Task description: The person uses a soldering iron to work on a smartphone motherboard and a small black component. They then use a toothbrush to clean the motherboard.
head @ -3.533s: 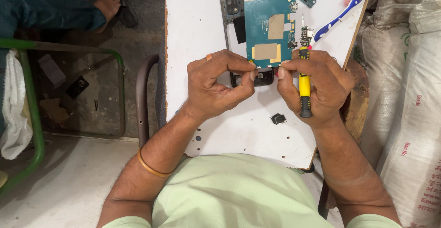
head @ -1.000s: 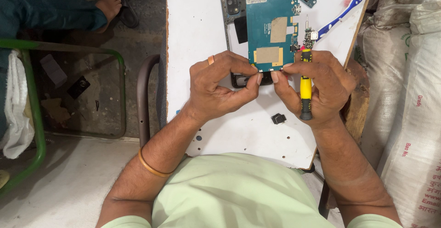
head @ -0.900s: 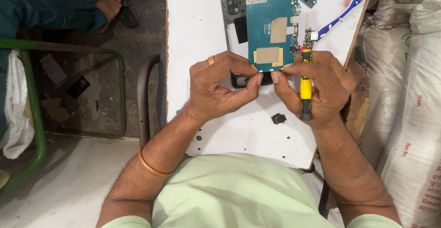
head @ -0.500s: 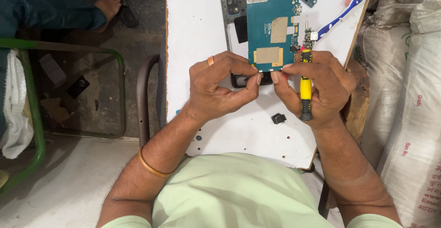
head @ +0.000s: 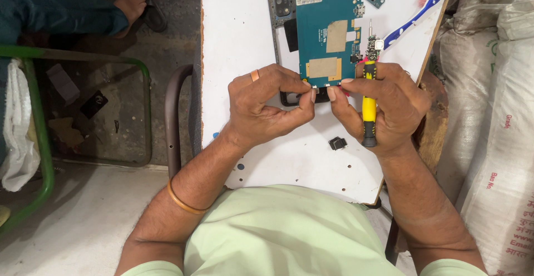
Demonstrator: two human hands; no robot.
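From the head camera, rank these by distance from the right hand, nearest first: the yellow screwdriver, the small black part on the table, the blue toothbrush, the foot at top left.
1. Yellow screwdriver: held in the right hand.
2. Small black part: on the white table, just below the hand.
3. Blue toothbrush: above, near the table's right edge.
4. Foot: far upper left, on the floor.
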